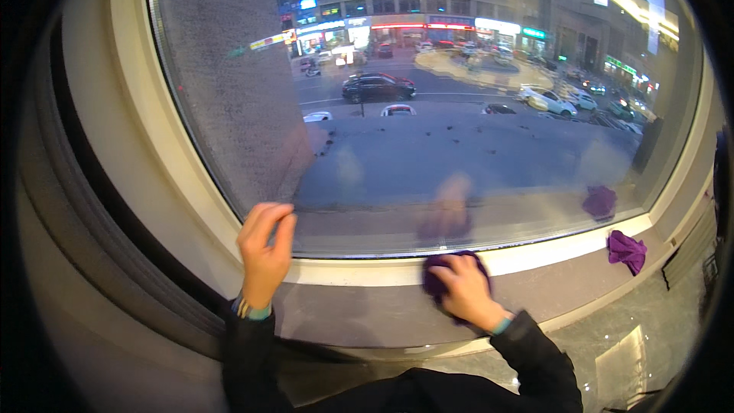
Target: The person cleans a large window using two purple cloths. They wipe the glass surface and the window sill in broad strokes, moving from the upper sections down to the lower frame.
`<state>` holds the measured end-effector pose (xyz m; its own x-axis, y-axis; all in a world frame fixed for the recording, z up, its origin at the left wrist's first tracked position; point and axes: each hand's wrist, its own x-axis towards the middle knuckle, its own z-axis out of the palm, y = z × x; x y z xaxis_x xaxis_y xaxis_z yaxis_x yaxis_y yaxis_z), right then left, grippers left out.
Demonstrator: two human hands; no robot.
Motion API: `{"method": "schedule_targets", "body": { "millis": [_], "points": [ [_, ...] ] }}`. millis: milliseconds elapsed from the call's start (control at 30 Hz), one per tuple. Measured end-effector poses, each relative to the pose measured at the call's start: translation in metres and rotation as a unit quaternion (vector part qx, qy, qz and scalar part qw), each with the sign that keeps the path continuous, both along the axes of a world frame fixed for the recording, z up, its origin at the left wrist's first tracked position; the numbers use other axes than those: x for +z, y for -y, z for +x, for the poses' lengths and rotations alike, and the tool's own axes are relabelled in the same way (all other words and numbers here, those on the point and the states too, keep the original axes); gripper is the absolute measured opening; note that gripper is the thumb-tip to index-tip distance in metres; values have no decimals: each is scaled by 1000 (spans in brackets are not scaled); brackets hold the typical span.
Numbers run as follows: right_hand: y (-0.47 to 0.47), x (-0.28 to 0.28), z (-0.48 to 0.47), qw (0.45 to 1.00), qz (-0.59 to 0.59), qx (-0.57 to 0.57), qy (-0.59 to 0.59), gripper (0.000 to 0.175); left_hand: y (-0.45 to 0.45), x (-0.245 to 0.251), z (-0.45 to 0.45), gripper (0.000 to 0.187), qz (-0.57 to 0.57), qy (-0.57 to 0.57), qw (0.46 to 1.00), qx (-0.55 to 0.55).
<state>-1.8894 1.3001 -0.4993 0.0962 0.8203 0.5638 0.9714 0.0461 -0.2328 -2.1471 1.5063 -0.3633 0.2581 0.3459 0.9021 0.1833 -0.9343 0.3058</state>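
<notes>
Near the lower left corner of the window pane point(401, 166), my left hand point(266, 246) is raised with its fingers bent and nothing seen in them. A dark purple cloth point(430, 289) lies under my right hand point(465, 287), whose fingers press on it at the bottom of the window frame point(516, 262) and the edge of the sill point(355, 312). The hand's image shows blurred in the glass. Farther right, a second purple cloth point(627, 252) lies crumpled on the sill against the frame, with its reflection above it.
At the left, a dark grey curtain or padded edge point(114, 241) curves beside the pale window surround point(137, 143). Below the sill at the right is a shiny tiled floor point(625, 350). Beyond the glass are a ledge, a street with cars and lit shopfronts.
</notes>
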Motion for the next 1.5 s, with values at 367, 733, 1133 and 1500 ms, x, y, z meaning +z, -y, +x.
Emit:
{"method": "schedule_targets", "body": {
  "millis": [367, 733, 1133, 1500],
  "points": [
    [111, -42, 28, 964, 101, -225, -98, 57, -11, 78, 93, 16, 247, -37, 958, 144],
    [110, -45, 30, 964, 123, -215, -102, 58, 18, 58, 137, 23, 306, -81, 935, 160],
    [109, -42, 27, 960, 121, -228, -106, 57, 25, 59, 150, 20, 366, -59, 911, 182],
    [105, -42, 24, 953, 120, -260, -96, 58, 12, 65, 151, 24, 401, -90, 903, 123]
  ]
}}
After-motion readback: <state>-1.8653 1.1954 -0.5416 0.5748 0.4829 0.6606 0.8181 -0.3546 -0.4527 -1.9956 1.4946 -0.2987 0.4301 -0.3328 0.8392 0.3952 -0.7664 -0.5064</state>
